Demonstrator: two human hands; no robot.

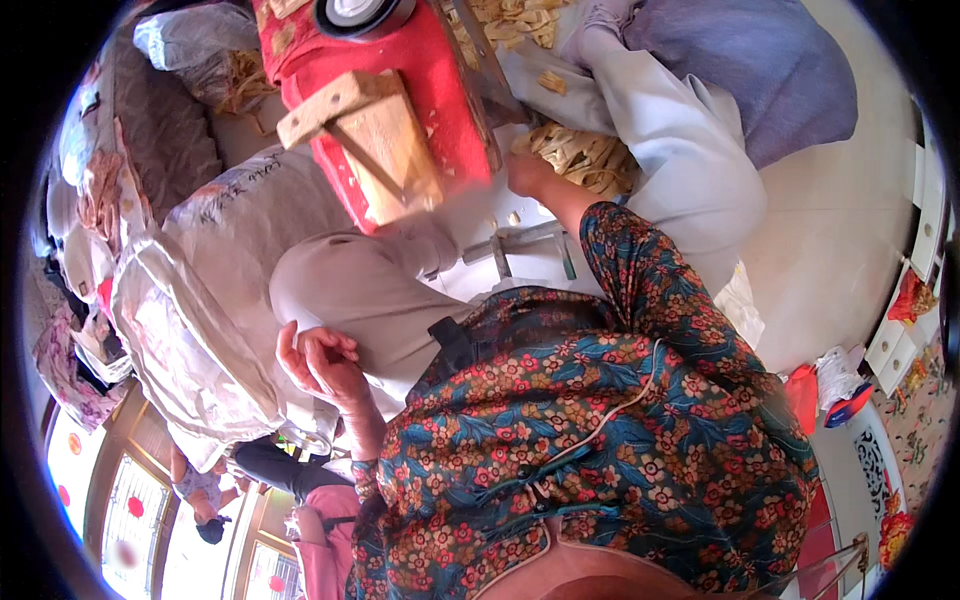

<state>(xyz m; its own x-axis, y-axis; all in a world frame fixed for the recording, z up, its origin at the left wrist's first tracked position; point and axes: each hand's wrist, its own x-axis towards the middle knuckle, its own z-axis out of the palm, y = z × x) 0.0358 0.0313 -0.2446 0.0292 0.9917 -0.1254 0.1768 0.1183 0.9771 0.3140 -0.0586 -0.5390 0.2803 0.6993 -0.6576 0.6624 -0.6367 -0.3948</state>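
My left hand [325, 365] is raised beside my left thigh, its fingers loosely bent and apart, with nothing visible in them. Beyond my right knee, my right hand [528, 176] reaches down by the edge of a bench covered in red cloth [450, 90]. Its fingers are hidden and smeared, so any hold is unclear. Close beside it lies a heap of pale, dry, curled strips [590, 158]. On the red cloth rests a wooden block [385, 150] with a crosspiece and a dark slanting bar. A pale blur crosses the block's near end.
A round black-rimmed object [362, 12] sits at the bench's far end. Large whitish sacks [250, 210] crowd my left side. More strips [510, 22] lie beyond the bench. A grey-blue bundle [760, 80] is at far right. Other people [325, 530] are at lower left.
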